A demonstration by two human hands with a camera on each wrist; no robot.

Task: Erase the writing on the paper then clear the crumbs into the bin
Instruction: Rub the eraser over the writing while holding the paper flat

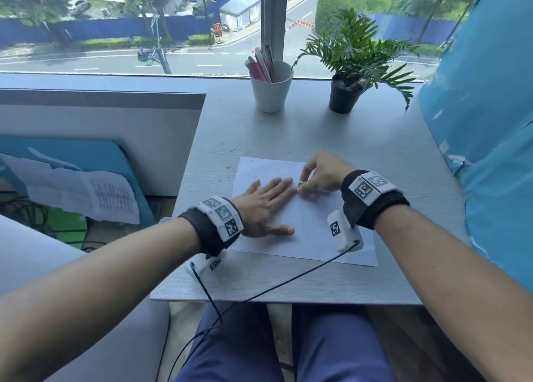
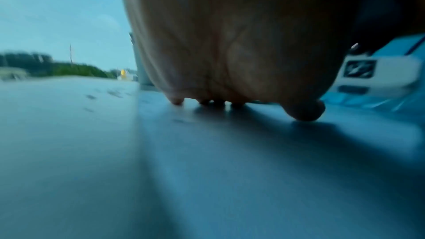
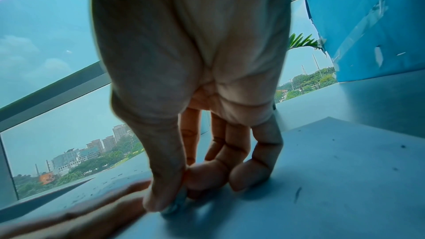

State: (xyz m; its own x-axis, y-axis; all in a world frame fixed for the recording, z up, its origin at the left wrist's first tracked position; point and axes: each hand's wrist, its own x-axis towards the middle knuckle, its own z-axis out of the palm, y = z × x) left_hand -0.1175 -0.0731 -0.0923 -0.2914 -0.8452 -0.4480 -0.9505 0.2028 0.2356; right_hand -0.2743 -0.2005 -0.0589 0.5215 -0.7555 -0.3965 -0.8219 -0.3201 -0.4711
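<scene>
- We see a white rectangular sheet of paper (image 1: 305, 223) lying flat on the pale grey table (image 1: 375, 156), near its front edge.
- Our left hand (image 1: 265, 205) lies palm down on the paper's left part, fingers straight and spread, pressing the sheet flat; the left wrist view shows the fingertips (image 2: 308, 112) touching the surface.
- Our right hand (image 1: 320, 174) is curled, thumb and fingers pinching a small white eraser (image 1: 301, 184) whose lower end touches the paper just beside the left fingertips; in the right wrist view the eraser (image 3: 174, 206) shows only partly under the thumb.
- Small dark eraser crumbs (image 1: 230, 165) lie scattered on the table by the paper's far left corner, and more specks (image 3: 402, 146) sit on the sheet.
- At the table's far side stands a white tapered cup (image 1: 271, 89) holding several upright pink and white pens (image 1: 261, 66) that lean against its left rim.
- Beside the cup, to its right and apart from it, a small black pot (image 1: 344, 96) holds a green leafy plant (image 1: 357, 47).
- We cannot make out any writing on the paper.
</scene>
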